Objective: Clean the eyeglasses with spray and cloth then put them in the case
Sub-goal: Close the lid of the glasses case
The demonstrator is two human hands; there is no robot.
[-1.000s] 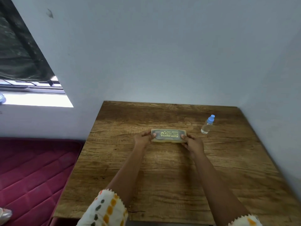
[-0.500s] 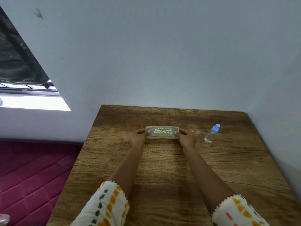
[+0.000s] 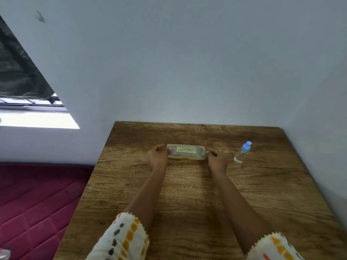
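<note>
Eyeglass case (image 3: 186,152) shut, mid-frame. Left hand (image 3: 157,156) pinches its end; right hand (image 3: 216,159) curled, grip unclear. Glasses, cloth unseen: progress uncertain.

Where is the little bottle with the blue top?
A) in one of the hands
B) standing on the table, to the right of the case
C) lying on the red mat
B: the bottle stands upright on the table, apart from the case and to its right.
</note>
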